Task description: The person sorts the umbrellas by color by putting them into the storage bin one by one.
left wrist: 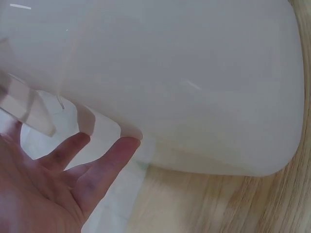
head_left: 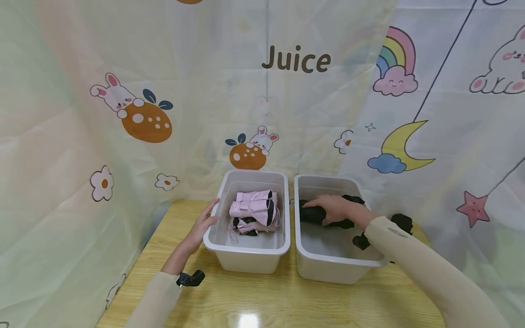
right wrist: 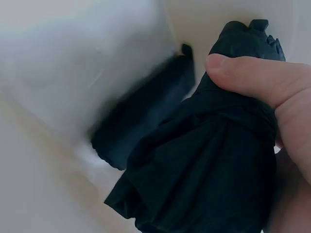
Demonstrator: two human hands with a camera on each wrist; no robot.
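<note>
My right hand (head_left: 334,207) reaches into the right-hand bin (head_left: 340,259) and grips a black folded umbrella (right wrist: 204,155), its thumb across the gathered fabric in the right wrist view. Another black rolled umbrella (right wrist: 146,111) lies on the bin floor beside it. With fingers fairly straight, my left hand (head_left: 202,228) touches the left side of the other bin (head_left: 248,262); in the left wrist view its fingertips (left wrist: 130,141) meet the outer wall. Pink folded umbrellas (head_left: 252,205) with black undersides and thin cords lie inside that bin.
Both pale bins stand side by side on a wooden table (head_left: 221,296), with a narrow gap between them. A black item (head_left: 402,222) shows beyond the right bin, partly behind my right sleeve. A printed curtain (head_left: 197,114) hangs at the back and sides.
</note>
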